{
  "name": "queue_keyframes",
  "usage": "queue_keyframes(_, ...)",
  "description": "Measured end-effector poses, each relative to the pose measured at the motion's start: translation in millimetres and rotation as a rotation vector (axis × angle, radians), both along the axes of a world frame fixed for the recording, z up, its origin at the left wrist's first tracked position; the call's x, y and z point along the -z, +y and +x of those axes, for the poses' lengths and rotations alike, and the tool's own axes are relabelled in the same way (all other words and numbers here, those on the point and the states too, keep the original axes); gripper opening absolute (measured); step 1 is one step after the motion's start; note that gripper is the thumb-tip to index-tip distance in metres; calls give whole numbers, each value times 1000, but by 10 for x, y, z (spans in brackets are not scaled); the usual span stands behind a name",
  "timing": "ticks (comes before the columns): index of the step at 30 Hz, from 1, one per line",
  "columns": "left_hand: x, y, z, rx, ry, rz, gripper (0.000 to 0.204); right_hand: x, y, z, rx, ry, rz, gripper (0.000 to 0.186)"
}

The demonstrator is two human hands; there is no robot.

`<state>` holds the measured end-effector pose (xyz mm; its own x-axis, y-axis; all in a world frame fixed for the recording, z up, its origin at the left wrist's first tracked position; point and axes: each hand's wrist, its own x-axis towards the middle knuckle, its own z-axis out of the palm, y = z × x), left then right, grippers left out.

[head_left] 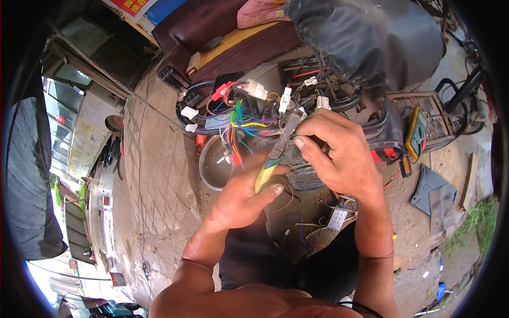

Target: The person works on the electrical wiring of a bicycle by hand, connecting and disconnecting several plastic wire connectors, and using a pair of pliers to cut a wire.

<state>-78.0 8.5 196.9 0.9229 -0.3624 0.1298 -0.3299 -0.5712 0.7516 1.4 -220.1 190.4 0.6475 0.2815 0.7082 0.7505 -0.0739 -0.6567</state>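
Far side, from where I stand: one maroon sofa (pixel 233 62), yellow panel (pixel 238 40) along the seat, pink patterned cloth (pixel 259 16) on it. Ground: one round metal basin (pixel 213 172); at right, one grey ribbed panel (pixel 426 185), overlapped by a flat sheet (pixel 442 209); one wooden strip (pixel 468 182) beside them; green weeds (pixel 475 225) nearby. Left: dark grey fabric (pixel 31 180).

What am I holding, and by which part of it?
Your left hand grips a dull metal hand tool by its yellow-and-green handle. Your right hand is beside its metal end; whether it holds anything can't be told.
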Motion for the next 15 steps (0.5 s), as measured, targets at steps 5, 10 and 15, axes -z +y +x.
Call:
queue_keyframes(5,3,-134,-26,-131,-178,204,31,-8,-28,-7,9,8,-18,6)
queue_keyframes(10,41,-192,-34,-244,-275,329,27,0,-13,-16,13,19,-25,8)
queue_keyframes(15,71,-219,-13,-282,-382,374,27,32,4,-7,34,16,1,9)
